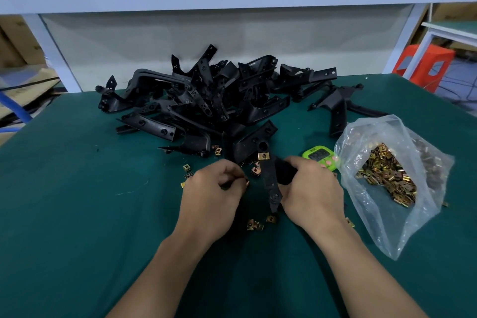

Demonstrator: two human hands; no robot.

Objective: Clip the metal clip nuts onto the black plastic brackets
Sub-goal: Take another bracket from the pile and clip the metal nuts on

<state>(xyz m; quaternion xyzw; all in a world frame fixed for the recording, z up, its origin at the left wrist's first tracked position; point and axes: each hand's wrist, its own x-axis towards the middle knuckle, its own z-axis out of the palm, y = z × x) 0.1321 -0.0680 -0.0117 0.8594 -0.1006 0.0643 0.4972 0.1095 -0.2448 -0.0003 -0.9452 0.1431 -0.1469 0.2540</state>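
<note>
The right hand (309, 188) has its fingers curled round the middle of one black plastic bracket (271, 183), holding it raised just above the green mat (77, 188) with its long arm running away from the person; this presents the bracket's edges to the other hand. A fitted clip nut (263, 155) sits on the far end of that arm. The left hand (214, 188) is closed in a narrow pinch on what appears to be a second clip nut (246, 183), just beside the bracket, probably being turned to line up its open side. Loose clip nuts (255, 224) lie scattered close under both hands, within short reach. The bulk supply stays in an open plastic bag (387, 214) at the right. The pile of brackets (206, 100) waiting for work lies directly behind. A green timer (318, 155) stands between bag and hands.
</note>
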